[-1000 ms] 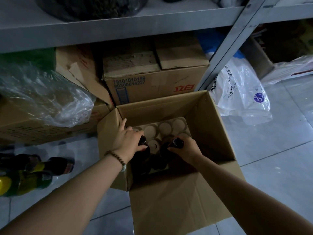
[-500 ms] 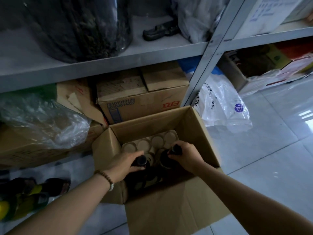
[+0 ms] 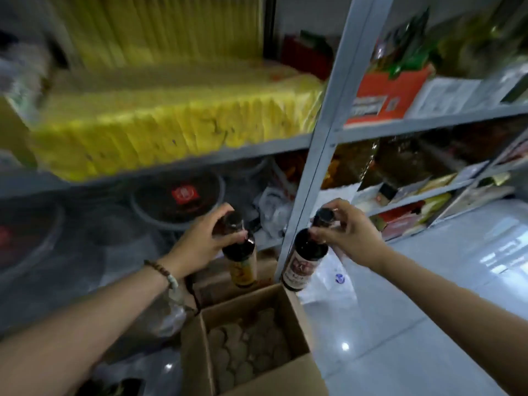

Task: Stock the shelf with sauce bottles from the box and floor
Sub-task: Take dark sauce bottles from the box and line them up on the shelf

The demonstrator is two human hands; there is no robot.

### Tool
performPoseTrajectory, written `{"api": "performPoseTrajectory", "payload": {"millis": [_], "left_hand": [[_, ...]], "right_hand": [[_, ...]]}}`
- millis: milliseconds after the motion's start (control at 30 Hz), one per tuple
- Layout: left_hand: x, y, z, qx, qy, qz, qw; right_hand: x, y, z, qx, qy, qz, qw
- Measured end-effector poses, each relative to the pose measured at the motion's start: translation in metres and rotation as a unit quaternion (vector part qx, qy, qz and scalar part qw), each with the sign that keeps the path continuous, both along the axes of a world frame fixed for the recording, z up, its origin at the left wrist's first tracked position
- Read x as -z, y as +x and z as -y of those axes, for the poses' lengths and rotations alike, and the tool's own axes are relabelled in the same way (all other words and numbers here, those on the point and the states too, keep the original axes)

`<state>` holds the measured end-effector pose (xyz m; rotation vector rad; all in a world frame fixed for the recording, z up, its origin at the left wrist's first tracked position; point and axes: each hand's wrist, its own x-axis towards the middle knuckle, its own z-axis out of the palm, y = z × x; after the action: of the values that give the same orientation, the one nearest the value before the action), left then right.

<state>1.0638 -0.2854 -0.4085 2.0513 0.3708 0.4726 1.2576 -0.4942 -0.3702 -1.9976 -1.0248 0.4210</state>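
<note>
We hold 2 sauce bottles above the open box, each by its neck, which likely keeps the weight hanging straight under the grip. Our left hand has its fingers wrapped round the neck of the yellow-labelled bottle; our right hand pinches the cap end of the white-labelled bottle. Both hang upright, apart from each other, in front of the shelf. The grey upright post stands between the 2 bottles, and round lidded tubs crowd the level behind our left hand, so free space looks scarce there.
</note>
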Motion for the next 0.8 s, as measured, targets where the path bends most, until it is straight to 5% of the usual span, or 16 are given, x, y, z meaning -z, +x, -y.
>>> {"api": "performPoseTrajectory", "payload": {"millis": [333, 433, 800], "left_hand": [[-0.365, -0.049, 0.013, -0.055, 0.076, 0.214, 0.972], [-0.445, -0.075, 0.014, -0.079, 0.038, 0.273, 0.958], [-0.591, -0.201, -0.007, -0.228, 0.027, 0.375, 0.898]], "right_hand": [[-0.357, -0.051, -0.012, -0.046, 0.297, -0.011, 0.954], [-0.436, -0.074, -0.021, -0.084, 0.356, -0.022, 0.930], [-0.568, -0.178, -0.088, -0.173, 0.427, -0.068, 0.885]]}}
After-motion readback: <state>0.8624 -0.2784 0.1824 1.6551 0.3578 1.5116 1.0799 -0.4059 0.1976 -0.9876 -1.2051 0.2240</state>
